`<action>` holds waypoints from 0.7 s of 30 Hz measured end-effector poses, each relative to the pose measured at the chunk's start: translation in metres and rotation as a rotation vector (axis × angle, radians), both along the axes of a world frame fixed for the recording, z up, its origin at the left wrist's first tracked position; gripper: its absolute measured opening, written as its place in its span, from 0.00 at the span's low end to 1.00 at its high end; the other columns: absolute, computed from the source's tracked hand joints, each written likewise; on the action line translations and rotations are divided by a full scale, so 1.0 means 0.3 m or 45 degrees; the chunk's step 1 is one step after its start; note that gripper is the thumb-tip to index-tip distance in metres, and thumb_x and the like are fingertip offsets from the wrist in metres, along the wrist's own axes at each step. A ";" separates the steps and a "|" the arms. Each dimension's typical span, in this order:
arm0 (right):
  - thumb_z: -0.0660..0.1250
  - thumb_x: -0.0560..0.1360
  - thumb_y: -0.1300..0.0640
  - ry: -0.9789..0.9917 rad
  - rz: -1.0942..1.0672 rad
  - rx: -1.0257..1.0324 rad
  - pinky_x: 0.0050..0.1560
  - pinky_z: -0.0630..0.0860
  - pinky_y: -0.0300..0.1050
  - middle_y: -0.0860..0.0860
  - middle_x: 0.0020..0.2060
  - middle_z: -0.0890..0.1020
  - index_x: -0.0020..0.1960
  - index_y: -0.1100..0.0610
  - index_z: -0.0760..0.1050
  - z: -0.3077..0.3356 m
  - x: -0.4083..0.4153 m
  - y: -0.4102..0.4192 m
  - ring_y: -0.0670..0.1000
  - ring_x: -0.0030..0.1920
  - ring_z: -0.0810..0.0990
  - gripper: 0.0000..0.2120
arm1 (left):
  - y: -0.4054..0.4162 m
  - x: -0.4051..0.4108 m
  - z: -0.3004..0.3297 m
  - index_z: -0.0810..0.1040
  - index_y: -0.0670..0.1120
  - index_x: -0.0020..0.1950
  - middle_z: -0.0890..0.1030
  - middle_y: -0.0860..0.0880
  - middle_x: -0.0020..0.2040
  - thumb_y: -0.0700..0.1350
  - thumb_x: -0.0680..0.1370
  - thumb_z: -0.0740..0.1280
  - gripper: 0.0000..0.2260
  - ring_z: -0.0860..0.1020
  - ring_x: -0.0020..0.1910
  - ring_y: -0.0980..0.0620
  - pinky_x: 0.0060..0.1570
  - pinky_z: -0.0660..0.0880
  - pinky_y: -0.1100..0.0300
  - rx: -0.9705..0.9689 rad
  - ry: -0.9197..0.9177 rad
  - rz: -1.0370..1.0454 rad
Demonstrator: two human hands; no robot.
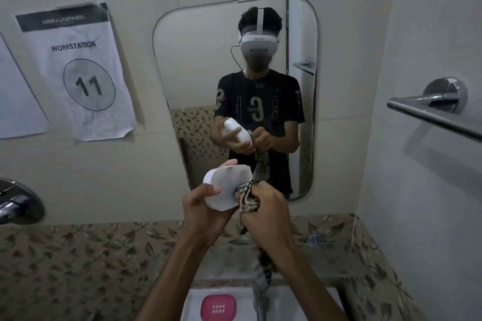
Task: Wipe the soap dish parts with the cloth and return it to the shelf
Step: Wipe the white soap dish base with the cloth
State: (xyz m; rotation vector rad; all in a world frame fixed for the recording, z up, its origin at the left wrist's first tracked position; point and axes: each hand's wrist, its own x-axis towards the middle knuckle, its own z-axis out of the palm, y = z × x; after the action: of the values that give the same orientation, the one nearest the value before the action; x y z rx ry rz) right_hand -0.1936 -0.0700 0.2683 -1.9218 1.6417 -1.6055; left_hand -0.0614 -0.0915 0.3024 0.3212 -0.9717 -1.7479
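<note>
In front of the mirror [300, 34], we grip the white soap dish shell [225, 187] in our left hand [202, 210], fingers curled round its lower edge, while our right hand [263, 206] is closed on the bunched cloth [247, 197]; we should press the cloth into the hollow, sweeping end to end. Its long axis runs across the mirror, hollow facing us; the pink insert [218, 306] lies well below the mirror

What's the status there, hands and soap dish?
Left hand grips white oval plastic soap dish base. Right hand presses patterned brown cloth into it. Pink slotted drain insert waits on sink edge below. Nothing in the way.
</note>
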 end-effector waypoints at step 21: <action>0.71 0.75 0.64 0.029 0.100 -0.182 0.31 0.67 0.43 0.47 0.35 0.74 0.36 0.60 0.76 -0.016 0.101 -0.005 0.48 0.33 0.72 0.10 | -0.023 0.014 -0.041 0.77 0.38 0.66 0.79 0.36 0.56 0.49 0.58 0.80 0.38 0.79 0.49 0.40 0.50 0.75 0.49 0.075 0.095 0.173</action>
State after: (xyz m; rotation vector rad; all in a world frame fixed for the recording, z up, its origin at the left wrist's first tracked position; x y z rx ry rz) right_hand -0.1634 -0.0715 0.2635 -2.0520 1.4764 -1.7190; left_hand -0.0572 -0.0985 0.2901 0.3488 -0.8272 -1.6553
